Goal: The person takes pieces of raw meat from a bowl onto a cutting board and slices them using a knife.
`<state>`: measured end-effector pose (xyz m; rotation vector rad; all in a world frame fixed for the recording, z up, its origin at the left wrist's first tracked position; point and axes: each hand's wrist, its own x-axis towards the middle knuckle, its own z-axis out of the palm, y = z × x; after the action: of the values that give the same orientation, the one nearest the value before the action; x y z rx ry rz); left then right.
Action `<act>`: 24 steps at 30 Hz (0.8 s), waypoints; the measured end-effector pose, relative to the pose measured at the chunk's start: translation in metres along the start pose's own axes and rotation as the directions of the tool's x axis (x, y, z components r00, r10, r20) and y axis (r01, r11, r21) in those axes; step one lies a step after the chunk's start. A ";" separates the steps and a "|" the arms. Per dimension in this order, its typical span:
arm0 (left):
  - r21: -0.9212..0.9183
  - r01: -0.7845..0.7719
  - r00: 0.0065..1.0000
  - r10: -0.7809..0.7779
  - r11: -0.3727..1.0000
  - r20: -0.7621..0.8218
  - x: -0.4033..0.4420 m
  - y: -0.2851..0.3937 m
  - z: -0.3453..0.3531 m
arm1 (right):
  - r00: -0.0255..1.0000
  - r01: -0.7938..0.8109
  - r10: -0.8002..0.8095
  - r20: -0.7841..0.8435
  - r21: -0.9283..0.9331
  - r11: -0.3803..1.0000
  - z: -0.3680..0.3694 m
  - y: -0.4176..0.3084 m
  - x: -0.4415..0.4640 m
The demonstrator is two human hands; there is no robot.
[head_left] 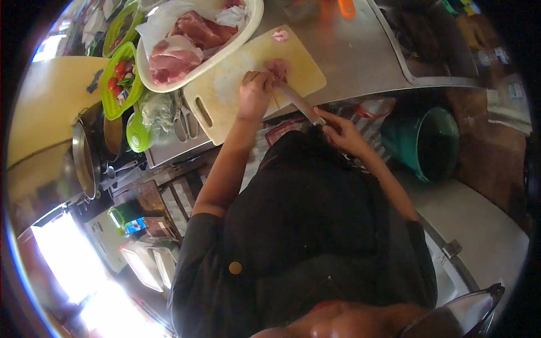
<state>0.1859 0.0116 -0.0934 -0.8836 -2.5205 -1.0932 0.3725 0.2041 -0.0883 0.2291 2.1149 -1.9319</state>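
Observation:
My right hand (pixel 341 132) is wrapped round the handle of a kitchen knife (pixel 298 101). The blade points up and left, its tip at a small piece of raw meat (pixel 277 69) on the cutting board (pixel 225 84). Fingers curled, my left hand (pixel 256 93) is closed at the left edge of that meat; its fingertips are partly hidden. A smaller pale scrap of meat (pixel 280 36) lies near the board's far edge. Behind the board, a white tub (pixel 256 17) holds large chunks of raw meat (pixel 174 59) and plastic wrap.
Left of the tub stands a green basket (pixel 115 107) of tomatoes and other vegetables. Scissors (pixel 181 125) and a plastic bag (pixel 158 111) lie by the board. A sink (pixel 417 56) is set into the counter at right, with a green bin (pixel 420 143) below. Pans (pixel 84 152) hang at left.

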 end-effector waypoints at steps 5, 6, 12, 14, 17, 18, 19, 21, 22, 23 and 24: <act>0.102 0.012 1.000 -0.014 0.995 0.021 -0.003 -0.008 -0.009 | 0.981 0.174 -0.190 -0.043 -0.244 0.954 -0.007 0.023 -0.031; 0.134 0.056 0.998 -0.061 0.989 0.035 -0.003 -0.011 -0.010 | 0.975 0.193 -0.219 -0.047 -0.319 0.928 -0.010 0.024 -0.036; -0.072 0.381 0.921 -0.372 0.922 0.119 0.001 -0.004 -0.029 | 0.998 -0.046 0.054 -0.020 -0.849 0.527 -0.027 -0.025 -0.067; 0.010 0.336 0.926 -0.332 0.942 0.181 0.003 -0.005 -0.031 | 0.999 0.029 -0.037 0.013 -0.873 0.487 -0.035 -0.035 -0.079; 0.268 0.104 0.951 -0.174 0.958 0.255 0.008 -0.004 -0.035 | 0.999 0.009 -0.033 -0.013 -0.817 0.576 -0.041 -0.037 -0.083; 0.284 0.104 0.939 -0.188 0.953 0.288 0.008 -0.006 -0.038 | 0.999 -0.020 -0.007 -0.032 -0.779 0.627 -0.042 -0.037 -0.082; 0.301 0.102 0.925 -0.201 0.948 0.321 0.009 -0.007 -0.042 | 0.998 0.014 -0.054 -0.033 -0.715 0.699 -0.041 -0.036 -0.080; 0.256 0.239 0.888 -0.318 0.937 0.333 0.002 -0.012 -0.048 | 0.988 0.090 -0.146 -0.054 -0.567 0.819 -0.035 -0.028 -0.071; 0.234 0.306 0.862 -0.373 0.923 0.344 -0.003 -0.014 -0.051 | 0.980 0.137 -0.192 -0.056 -0.510 0.849 -0.030 -0.020 -0.064; 0.118 0.379 0.859 -0.397 0.918 0.324 -0.008 -0.019 -0.053 | 0.969 0.186 -0.238 -0.060 -0.451 0.873 -0.023 -0.011 -0.055; 0.000 0.444 0.853 -0.423 0.896 0.305 -0.012 -0.020 -0.056 | 0.957 0.235 -0.283 -0.068 -0.391 0.890 -0.016 -0.013 -0.048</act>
<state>0.1820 -0.0446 -0.0721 -0.5324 -3.0549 -1.2626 0.4127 0.2222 -0.0607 -0.0175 2.6676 -1.6169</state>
